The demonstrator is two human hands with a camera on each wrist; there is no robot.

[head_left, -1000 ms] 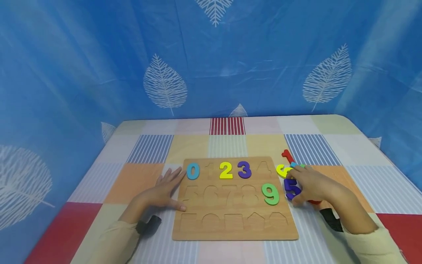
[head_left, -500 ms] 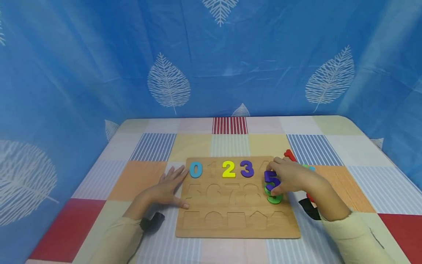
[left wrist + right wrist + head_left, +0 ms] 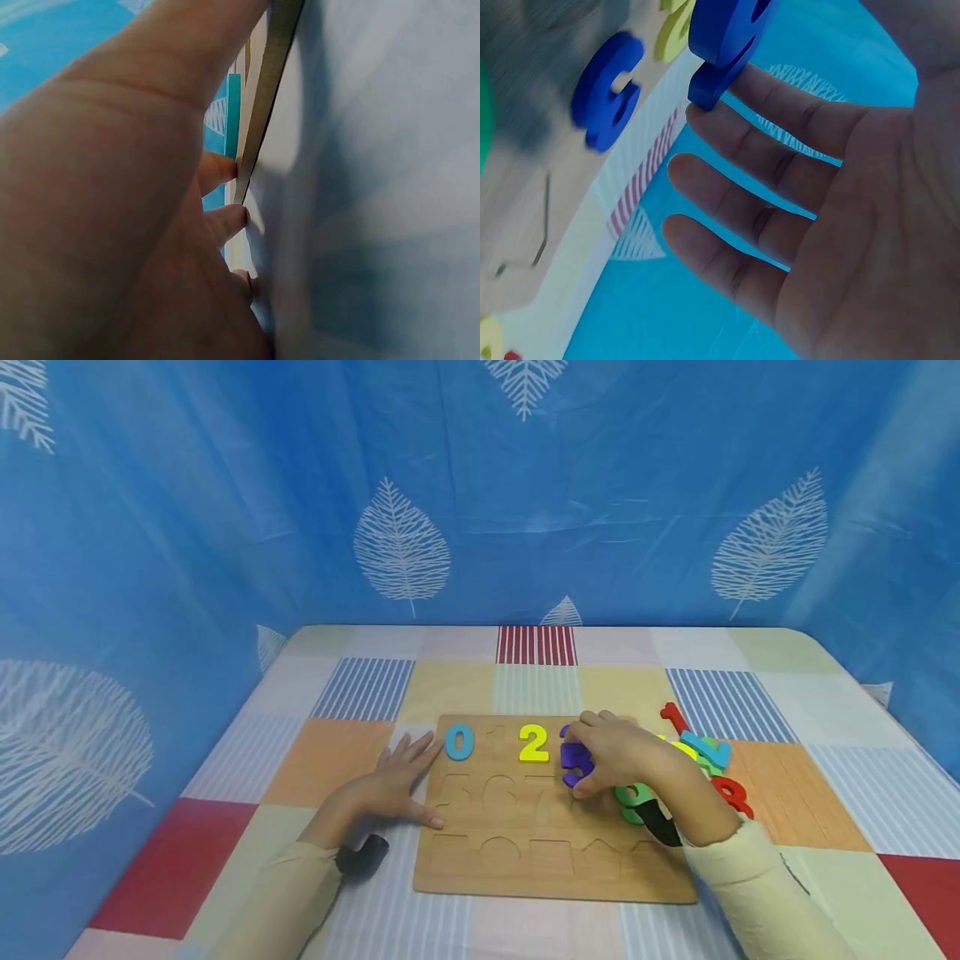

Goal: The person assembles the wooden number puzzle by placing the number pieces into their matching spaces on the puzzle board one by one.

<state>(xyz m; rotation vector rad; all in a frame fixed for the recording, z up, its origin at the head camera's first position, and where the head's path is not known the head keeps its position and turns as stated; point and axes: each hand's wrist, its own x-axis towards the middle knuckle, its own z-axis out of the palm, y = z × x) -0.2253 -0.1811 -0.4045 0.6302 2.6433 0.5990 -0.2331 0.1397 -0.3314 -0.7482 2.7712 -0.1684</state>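
Note:
A wooden number board (image 3: 555, 870) lies on the table. My left hand (image 3: 382, 793), fingers spread, rests at its left edge; the left wrist view shows the fingertips touching that edge. Over the board's upper right part, my right hand (image 3: 626, 752) pinches a purple number 5 (image 3: 577, 757), held above the surface in the right wrist view. Its thumb is out of sight there. A purple number 3 (image 3: 607, 94), mostly covered by the hand in the head view, sits on the board. A blue 0 (image 3: 460, 742) and yellow 2 (image 3: 534, 743) share its row. A green 9 (image 3: 632, 797) is partly hidden.
Loose number pieces lie to the right of the board: a red 1 (image 3: 673, 717), a blue 7 (image 3: 706, 750), a red piece like an 8 (image 3: 733, 796), and partly hidden yellow and green ones. A patchwork cloth (image 3: 457, 689) covers the table; a blue curtain (image 3: 480, 527) hangs behind.
My right hand has picked the purple 5 from the pile and carried it left across the board, past the 9 towards the 3. The left hand keeps its place at the board.

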